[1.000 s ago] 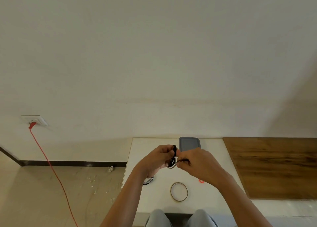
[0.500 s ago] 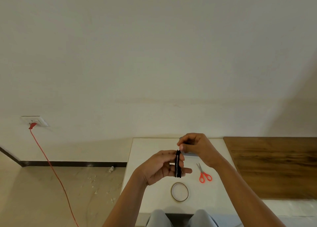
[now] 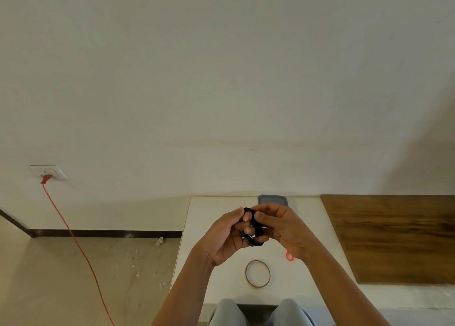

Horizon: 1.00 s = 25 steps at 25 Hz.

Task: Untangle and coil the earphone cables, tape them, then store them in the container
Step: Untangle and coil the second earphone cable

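Observation:
A black coil of earphone cable (image 3: 257,229) is wound around the fingers of my left hand (image 3: 229,237), held above the white table (image 3: 211,264). My right hand (image 3: 283,227) meets it from the right and pinches the coil near its top with thumb and fingers. A roll of clear tape (image 3: 257,273) lies flat on the table below the hands. The grey container (image 3: 272,199) sits at the table's far edge, partly hidden behind my right hand.
Orange scissors (image 3: 289,256) lie right of the tape, mostly hidden under my right wrist. A dark wooden board (image 3: 398,237) covers the table's right side. A red cord (image 3: 73,239) hangs from a wall socket at the left. My knees (image 3: 229,311) show below the table edge.
My right hand came down from above the coil and now pinches it against my left hand. It now hides most of the scissors.

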Motion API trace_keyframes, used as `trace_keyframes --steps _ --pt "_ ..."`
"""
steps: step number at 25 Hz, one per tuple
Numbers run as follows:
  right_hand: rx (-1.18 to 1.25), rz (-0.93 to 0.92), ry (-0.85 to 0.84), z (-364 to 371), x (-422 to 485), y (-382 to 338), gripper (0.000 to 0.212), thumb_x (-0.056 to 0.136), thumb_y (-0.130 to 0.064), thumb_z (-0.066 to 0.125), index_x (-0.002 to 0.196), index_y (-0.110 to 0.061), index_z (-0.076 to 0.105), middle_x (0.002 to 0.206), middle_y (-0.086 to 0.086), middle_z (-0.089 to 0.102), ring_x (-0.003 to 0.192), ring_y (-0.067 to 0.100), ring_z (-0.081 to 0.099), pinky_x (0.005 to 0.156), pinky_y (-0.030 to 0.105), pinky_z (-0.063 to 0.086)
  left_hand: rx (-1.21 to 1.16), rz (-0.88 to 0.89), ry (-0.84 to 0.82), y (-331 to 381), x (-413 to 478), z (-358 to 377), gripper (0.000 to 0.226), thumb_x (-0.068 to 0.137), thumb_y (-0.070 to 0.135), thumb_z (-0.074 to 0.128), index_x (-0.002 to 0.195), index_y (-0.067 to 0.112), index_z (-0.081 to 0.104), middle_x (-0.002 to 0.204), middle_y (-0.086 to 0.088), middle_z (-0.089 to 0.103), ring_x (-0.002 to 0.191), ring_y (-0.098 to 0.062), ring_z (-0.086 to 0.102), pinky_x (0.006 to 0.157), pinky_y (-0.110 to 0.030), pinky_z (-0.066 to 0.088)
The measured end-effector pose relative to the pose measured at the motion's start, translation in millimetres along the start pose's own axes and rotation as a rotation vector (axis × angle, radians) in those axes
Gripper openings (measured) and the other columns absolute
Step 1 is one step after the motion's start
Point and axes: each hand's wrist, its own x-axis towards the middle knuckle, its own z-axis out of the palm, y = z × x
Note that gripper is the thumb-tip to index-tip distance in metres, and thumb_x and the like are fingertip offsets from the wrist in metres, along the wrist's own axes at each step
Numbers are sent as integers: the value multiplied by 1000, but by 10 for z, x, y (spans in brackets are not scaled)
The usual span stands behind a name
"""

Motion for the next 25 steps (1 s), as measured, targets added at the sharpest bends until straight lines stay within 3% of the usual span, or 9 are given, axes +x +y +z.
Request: trace_keyframes --steps 4,8,14,17,21,25 --pt "-86 -62 154 57 17 -3 13 85 0 65 97 4 67 81 13 69 73 20 64 68 27 56 -58 0 99 -25 19 19 33 100 25 40 77 8 55 58 3 25 48 -9 31 68 -33 53" --pt "-138 -18 209 75 59 46 7 84 2 63 91 5 64 70 8 65 64 15 60 64 25 54 153 -17 194 -38 32 12 34 102 28 40 80 8 57 60 3 19 55 -13 16 52 -22 37" --pt "-91 35 188 49 61 179 2 84 3 64 85 2 65 73 11 67 66 18 63 66 27 56 662 -59 287 -102 32 -56 24 98 34 49 89 13 56 53 9 41 50 -9 46 65 -25 45" --pt "-197 34 118 18 80 127 11 83 -1 68 90 6 64 73 10 68 68 18 64 67 27 56 782 -73 273 -107 20 -83 30 98 36 48 86 12 61 52 9 46 52 -8 49 65 -25 45" --pt "-360 74 -45 -68 126 6 5 86 0 63 91 2 63 72 6 66 65 12 59 67 24 52 360 -178 152 -62 38 -80 38 102 33 40 78 10 59 58 2 41 52 -10 41 79 -34 53" --pt "-307 27 23 -29 122 58 8 88 -5 64 94 0 60 85 12 67 75 20 65 70 25 54 190 -95 204 -149 109 -68 29 103 22 37 83 10 53 59 5 29 52 -8 26 64 -25 41"
